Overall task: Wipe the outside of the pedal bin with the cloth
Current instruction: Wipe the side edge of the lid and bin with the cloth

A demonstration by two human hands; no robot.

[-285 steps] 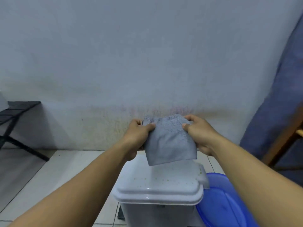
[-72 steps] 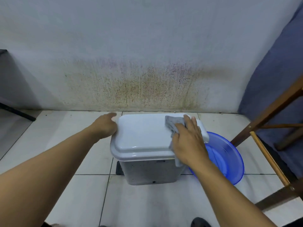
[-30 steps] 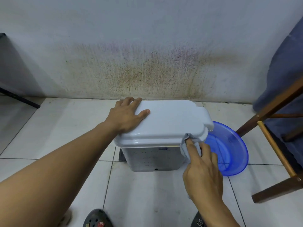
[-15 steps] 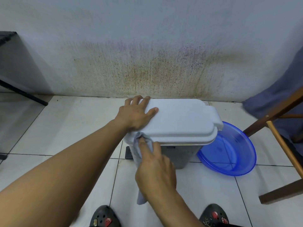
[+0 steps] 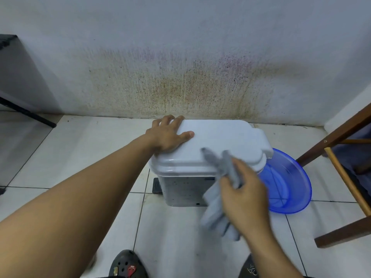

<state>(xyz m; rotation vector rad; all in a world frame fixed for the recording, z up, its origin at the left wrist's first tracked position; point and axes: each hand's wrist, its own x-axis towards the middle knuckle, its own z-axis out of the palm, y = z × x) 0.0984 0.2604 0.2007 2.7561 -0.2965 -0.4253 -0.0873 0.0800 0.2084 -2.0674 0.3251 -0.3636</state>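
A white pedal bin (image 5: 186, 189) with a closed lid (image 5: 216, 141) stands on the tiled floor near the stained wall. Its black pedal (image 5: 156, 185) sticks out at the lower left. My left hand (image 5: 167, 135) lies flat on the lid's left end, fingers spread. My right hand (image 5: 244, 194) grips a grey cloth (image 5: 215, 209) in front of the bin's right front corner, held slightly off the bin. The cloth is blurred and hangs below the hand, and one end sticks up over the lid's rim.
A blue plastic basin (image 5: 289, 189) sits on the floor right of the bin, touching it. A wooden chair frame (image 5: 341, 177) stands at the far right. A black metal leg (image 5: 28, 113) crosses at far left. My dark shoes (image 5: 126, 265) show at the bottom.
My right hand has swept the cloth from the bin's left front corner to its right front and lifted it off the rim. The left hand stays on the lid.
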